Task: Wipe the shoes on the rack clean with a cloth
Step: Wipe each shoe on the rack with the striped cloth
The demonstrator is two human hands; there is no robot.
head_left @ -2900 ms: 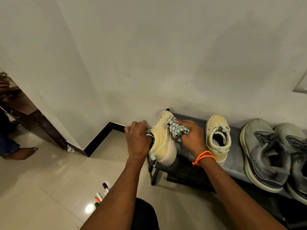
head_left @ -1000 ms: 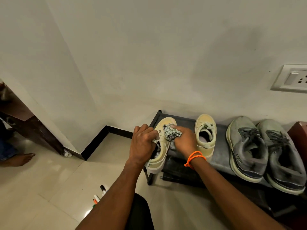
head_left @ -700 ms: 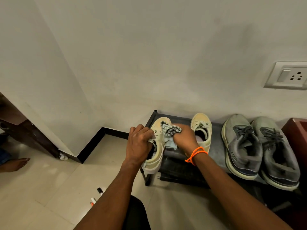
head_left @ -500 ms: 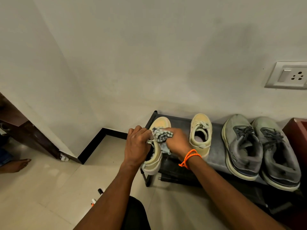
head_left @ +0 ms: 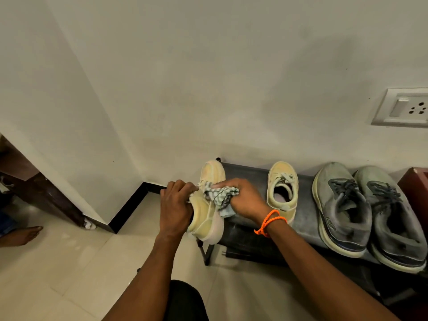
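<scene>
One yellow shoe [head_left: 207, 206] is off the rack [head_left: 252, 179], tipped on its side in the left hand [head_left: 174, 208], whose grip wraps its collar; the right hand [head_left: 246, 200] clutches the checked cloth [head_left: 220, 195] against its upper. Hard rubbing could twist it free, dropping it past the rack's edge just below.

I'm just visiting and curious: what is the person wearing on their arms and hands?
Both arms are bare, with no sleeves or gloves in view. The left hand wears nothing. The right hand has an orange cord bracelet looped twice around its wrist. No rings or watch are visible.
</scene>
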